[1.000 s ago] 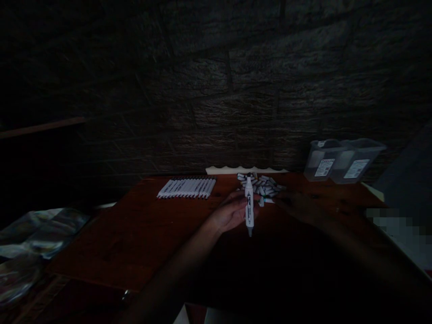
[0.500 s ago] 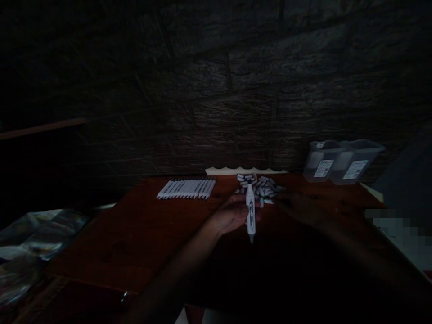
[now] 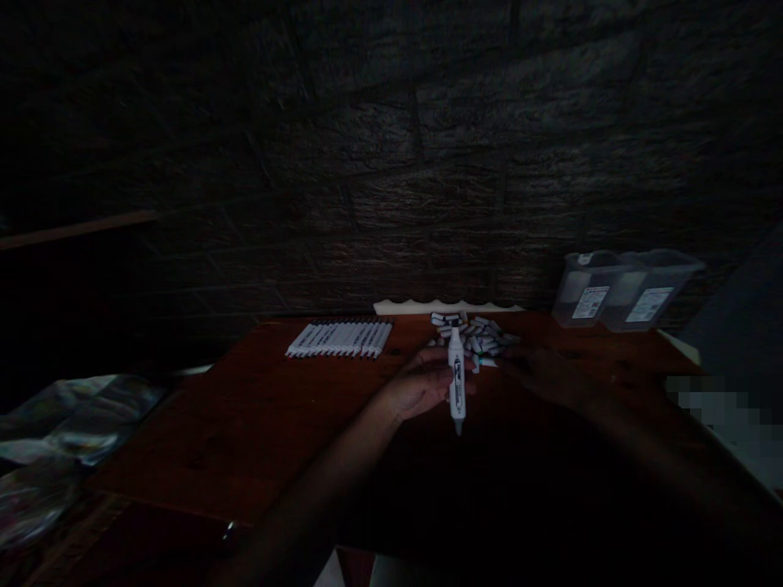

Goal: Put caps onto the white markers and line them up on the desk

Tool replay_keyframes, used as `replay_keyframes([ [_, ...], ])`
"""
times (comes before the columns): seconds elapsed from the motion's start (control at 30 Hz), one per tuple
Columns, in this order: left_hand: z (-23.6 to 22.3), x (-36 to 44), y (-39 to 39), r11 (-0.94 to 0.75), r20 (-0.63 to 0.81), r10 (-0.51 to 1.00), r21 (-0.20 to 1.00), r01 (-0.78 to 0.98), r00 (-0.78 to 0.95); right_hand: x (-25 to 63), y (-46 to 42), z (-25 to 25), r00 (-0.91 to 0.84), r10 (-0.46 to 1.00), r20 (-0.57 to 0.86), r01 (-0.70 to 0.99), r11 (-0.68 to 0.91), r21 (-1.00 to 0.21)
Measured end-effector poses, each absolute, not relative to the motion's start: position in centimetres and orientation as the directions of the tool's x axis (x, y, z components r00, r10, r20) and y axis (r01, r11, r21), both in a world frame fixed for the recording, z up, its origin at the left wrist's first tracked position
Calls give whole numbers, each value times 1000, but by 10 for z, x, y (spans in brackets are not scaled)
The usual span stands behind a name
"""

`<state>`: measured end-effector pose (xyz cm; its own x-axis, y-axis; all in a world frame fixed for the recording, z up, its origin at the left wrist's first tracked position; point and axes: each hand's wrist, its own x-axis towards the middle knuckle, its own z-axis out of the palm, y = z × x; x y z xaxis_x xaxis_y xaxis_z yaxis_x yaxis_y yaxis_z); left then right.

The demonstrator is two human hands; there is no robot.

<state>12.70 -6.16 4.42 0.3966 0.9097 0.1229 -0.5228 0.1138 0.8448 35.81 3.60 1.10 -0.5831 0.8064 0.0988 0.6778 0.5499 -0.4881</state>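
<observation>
A white double-ended marker [image 3: 457,383] is held in the left hand [image 3: 419,391], above the table [image 3: 245,408]. Its barrel stands nearly upright in the view, the dark broad tip at the top and the narrow grey end at the bottom. The thumb presses the barrel's left side around mid-length, while the other fingers [image 3: 471,364] pass behind it and show beyond its right side; both ends stick out clear of the grip. The left fingers are closed around the barrel.

The right hand [image 3: 541,371] is in deep shadow, near the front right edge of a loose pile of marker caps [image 3: 486,333]. A cap with a teal band [image 3: 488,362] lies just beside its fingertips; whether those fingers hold anything, or how far they are open, I cannot tell.

Left of the pile, a row of white markers [image 3: 339,338] lies side by side. Two clear plastic containers [image 3: 566,306] stand at the table's back right.
</observation>
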Motion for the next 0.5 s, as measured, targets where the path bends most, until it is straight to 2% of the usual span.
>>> replay_keyframes([
  [0.33, 50, 131, -61, 75, 127, 947, 806, -587, 295, 357, 33, 14, -564, 823, 76, 709, 529, -467],
  [0.5, 60, 134, -60, 60, 101, 977, 713, -699, 186, 358, 34, 14, -581, 809, 82, 697, 547, -464],
])
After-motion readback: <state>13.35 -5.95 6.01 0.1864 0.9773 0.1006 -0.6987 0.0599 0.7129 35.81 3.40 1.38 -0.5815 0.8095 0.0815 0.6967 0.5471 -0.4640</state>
